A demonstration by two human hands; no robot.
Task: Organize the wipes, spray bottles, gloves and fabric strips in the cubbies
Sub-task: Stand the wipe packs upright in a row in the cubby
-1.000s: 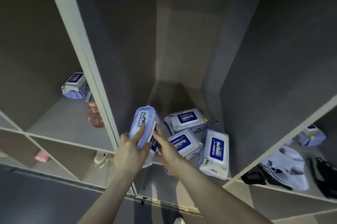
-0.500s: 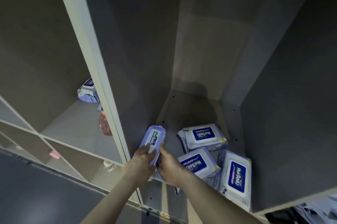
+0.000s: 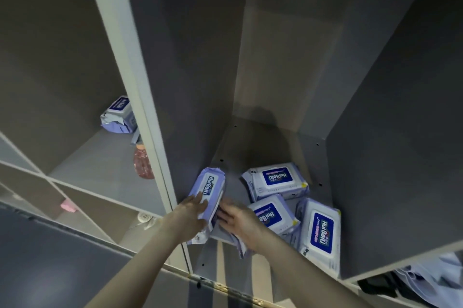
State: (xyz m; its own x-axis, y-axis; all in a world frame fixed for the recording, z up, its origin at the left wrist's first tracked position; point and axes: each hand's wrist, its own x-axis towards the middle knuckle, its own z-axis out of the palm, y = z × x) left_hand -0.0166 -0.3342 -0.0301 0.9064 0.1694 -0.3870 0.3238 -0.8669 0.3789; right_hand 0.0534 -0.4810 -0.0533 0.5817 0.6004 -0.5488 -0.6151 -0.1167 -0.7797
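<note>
A lavender wipes pack (image 3: 210, 186) stands on edge against the left wall of the middle cubby. My left hand (image 3: 191, 216) lies flat on its labelled face and my right hand (image 3: 238, 220) presses its other side, so the pack is held between both. Three more wipes packs lie flat on the same cubby floor: one at the back (image 3: 275, 180), one in the middle (image 3: 271, 215) partly under my right hand, one at the right (image 3: 320, 232). In the left cubby sit another wipes pack (image 3: 119, 114) and a pinkish spray bottle (image 3: 142, 163), half hidden by the divider.
A white vertical divider (image 3: 140, 97) separates the left and middle cubbies. A pink item (image 3: 67, 206) and a white item (image 3: 145, 217) lie in lower-left cubbies. Pale fabric (image 3: 438, 280) and black fabric (image 3: 375, 285) fill the lower-right cubby.
Both hands have carried the pack down and deeper into the cubby, standing it on edge against the left wall. The view has shifted right and closer.
</note>
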